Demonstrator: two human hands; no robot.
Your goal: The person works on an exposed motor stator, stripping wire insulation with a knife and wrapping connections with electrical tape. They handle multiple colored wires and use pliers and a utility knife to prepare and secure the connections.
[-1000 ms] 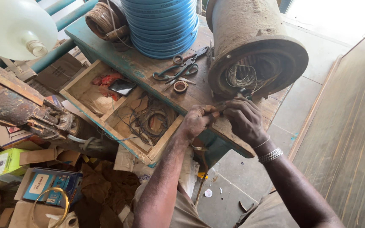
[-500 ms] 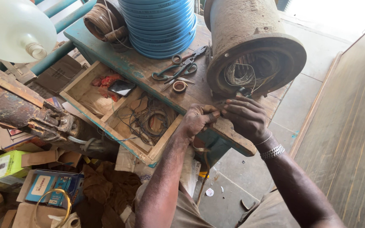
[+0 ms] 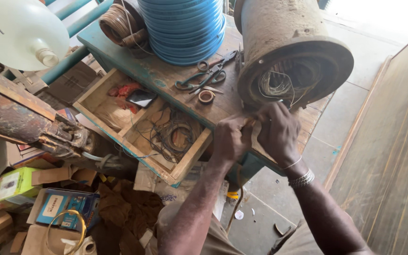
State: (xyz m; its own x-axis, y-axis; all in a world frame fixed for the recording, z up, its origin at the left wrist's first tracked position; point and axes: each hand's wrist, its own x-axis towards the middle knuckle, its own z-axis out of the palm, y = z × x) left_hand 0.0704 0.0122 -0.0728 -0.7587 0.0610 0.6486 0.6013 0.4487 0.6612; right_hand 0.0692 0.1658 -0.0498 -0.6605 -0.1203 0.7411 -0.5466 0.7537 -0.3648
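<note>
Both hands have shifted slightly toward 3 o'clock along the bench edge since half a second ago, staying pressed together under the motor mouth; bench point(image 3: 175, 82) runs from 10 to 4 o'clock, teal-painted, worn wood top; motor point(image 3: 289, 45) lies on its side at 1 o'clock, rusty drum, open end facing the person, tangled wire point(image 3: 279, 82) spilling from inside; blue coil point(image 3: 185, 28) stacked at 12 o'clock; drawer point(image 3: 142, 125) pulled open at 9 o'clock of the hands, loops of dark wire in its near compartment; right hand point(image 3: 279, 132) at centre, fingers curled and pinching something small at the bench edge, what exactly cannot be told; left hand point(image 3: 230, 139) touching it at 9 o'clock, clenched on the same spot; scissors point(image 3: 204, 75) and pliers lie crossed at 11 o'clock of the hands; tape roll point(image 3: 207, 96) just below them.
</note>
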